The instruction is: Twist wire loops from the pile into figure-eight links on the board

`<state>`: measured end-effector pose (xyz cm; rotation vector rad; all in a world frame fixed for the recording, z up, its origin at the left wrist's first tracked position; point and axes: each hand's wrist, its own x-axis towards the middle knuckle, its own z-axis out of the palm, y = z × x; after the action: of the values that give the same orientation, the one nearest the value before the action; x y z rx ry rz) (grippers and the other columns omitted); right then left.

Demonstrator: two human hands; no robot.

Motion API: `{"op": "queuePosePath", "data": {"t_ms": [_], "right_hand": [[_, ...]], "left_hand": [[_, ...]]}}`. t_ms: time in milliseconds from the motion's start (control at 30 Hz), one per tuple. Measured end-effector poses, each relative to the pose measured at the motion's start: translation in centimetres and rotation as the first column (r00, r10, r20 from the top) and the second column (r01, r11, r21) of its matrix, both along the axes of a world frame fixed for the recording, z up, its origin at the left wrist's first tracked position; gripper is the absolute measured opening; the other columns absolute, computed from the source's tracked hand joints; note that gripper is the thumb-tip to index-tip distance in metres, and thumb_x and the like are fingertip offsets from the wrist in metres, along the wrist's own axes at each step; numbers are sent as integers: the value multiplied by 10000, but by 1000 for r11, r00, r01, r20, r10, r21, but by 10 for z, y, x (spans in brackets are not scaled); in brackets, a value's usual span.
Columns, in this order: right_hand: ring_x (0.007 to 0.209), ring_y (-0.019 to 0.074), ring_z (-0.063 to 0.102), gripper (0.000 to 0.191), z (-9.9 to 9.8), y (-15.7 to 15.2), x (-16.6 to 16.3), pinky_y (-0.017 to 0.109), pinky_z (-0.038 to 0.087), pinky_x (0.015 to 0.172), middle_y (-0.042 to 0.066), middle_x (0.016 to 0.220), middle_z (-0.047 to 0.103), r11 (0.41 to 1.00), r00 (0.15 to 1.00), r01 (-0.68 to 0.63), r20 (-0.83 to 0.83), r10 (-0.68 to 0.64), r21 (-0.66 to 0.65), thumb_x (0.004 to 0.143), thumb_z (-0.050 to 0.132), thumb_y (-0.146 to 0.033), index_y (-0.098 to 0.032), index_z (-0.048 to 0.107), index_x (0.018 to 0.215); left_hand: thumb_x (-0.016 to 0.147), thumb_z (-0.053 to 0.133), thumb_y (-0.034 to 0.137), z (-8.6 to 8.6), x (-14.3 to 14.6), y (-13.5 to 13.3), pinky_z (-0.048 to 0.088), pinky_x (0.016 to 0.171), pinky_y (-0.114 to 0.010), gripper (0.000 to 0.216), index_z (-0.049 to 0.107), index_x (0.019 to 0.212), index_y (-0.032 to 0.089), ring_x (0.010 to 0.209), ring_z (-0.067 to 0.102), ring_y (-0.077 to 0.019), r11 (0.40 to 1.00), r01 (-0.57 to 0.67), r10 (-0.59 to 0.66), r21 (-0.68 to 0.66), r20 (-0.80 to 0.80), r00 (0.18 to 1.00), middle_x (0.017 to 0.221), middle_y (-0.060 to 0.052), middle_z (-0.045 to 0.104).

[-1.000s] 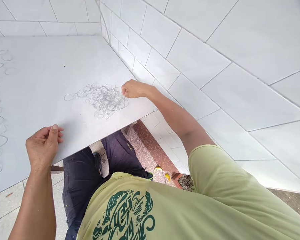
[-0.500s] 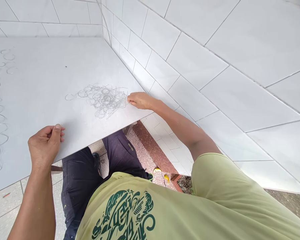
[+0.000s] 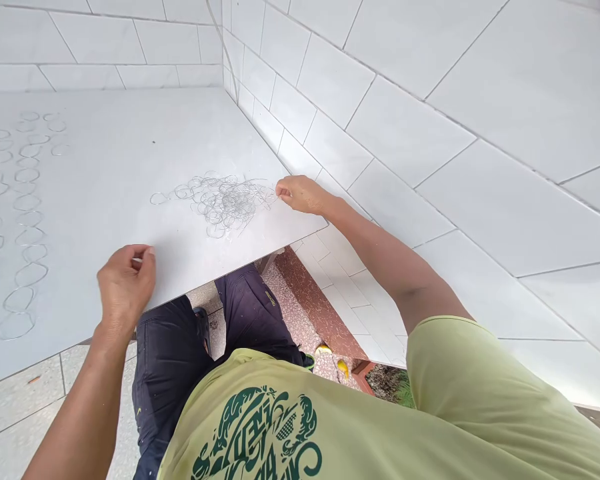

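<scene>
A tangled heap of thin wire rings (image 3: 223, 203) lies on a large white tile slab (image 3: 110, 167) near its front right corner. My right hand (image 3: 300, 195) rests at the heap's right edge, fingers pinched together on a wire at the pile's rim. My left hand (image 3: 125, 287) hovers over the slab's front edge, fingers curled and thumb against them; what is in them, if anything, I cannot make out.
Rows of single wire rings (image 3: 23, 220) are laid out flat on the slab's left part. White tiled walls (image 3: 405, 133) close in behind and on the right. Below the slab's edge are my dark trousers (image 3: 180, 353) and a speckled floor.
My right hand has slid from the heap's top right down to its right edge. My left hand has shifted right along the slab's front edge, and the view has swung slightly left.
</scene>
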<state>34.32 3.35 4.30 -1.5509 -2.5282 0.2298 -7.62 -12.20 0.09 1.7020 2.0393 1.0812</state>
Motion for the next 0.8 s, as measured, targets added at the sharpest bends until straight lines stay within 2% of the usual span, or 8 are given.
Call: {"op": "queuePosePath", "data": {"t_ms": [100,167,233,300,400,567,700,800], "right_hand": [[939,254,643,269,-9,4,0,350,442,760,134,1138,744,999,994,38,106,-35,-23,982,508,-105,-144,734,1122],[998,290,649,325,-14,4,-3,376,464,788,169,1220,728,997,983,54,179,-45,-48,986,517,-118,-127,714,1244],[1048,336,641,401,-17,-1,-9,414,485,811,215,1270,695,998,967,62,247,-54,-26,989,519,-127,-104,664,1362],[1083,369,619,431,-19,-11,-19,447,498,819,245,1266,666,998,965,32,257,-44,53,1004,487,-127,-88,629,1409],[1097,353,593,392,-23,-28,-41,440,509,817,231,1250,641,984,984,-127,139,110,123,1037,452,-152,-102,629,1383],[1105,295,582,300,-39,-47,-80,384,504,833,180,1257,601,916,918,-397,-4,398,60,1030,584,-239,-133,663,1299],[1082,273,572,163,-49,-43,-89,358,469,815,161,1200,604,908,909,-413,-29,416,75,1024,565,-182,-136,689,1120],[1032,261,564,176,-51,-37,-86,348,436,786,149,1146,624,920,922,-380,-40,385,90,1060,517,-188,-149,682,1015]], "left_hand": [[977,606,372,1,34,7,556,799,-317,293,742,1169,197,735,641,-159,967,251,-248,46,-76,966,1036,-54,735],[1015,563,368,2,58,15,561,798,-343,367,710,1305,198,739,657,-173,922,385,-385,-32,-158,909,1125,-87,713],[1035,539,360,3,76,24,563,820,-385,429,662,1414,201,820,695,-220,887,429,-461,-168,-284,841,1208,-121,688],[1045,529,367,5,85,32,558,809,-407,438,644,1434,201,891,715,-266,874,396,-480,-283,-366,797,1254,-143,666],[1053,519,363,6,85,39,543,782,-401,355,667,1334,204,918,712,-284,865,374,-487,-333,-383,785,1211,-134,666],[1024,538,299,4,71,38,526,798,-383,178,677,1088,207,868,676,-243,833,473,-547,-286,-311,777,1090,-96,653],[1008,529,282,4,58,27,516,788,-384,159,663,1036,200,799,638,-211,811,517,-581,-273,-274,766,1075,-90,623],[1010,501,273,5,47,18,514,771,-381,178,662,1042,204,768,620,-194,788,555,-612,-266,-252,749,1098,-88,610]]}}
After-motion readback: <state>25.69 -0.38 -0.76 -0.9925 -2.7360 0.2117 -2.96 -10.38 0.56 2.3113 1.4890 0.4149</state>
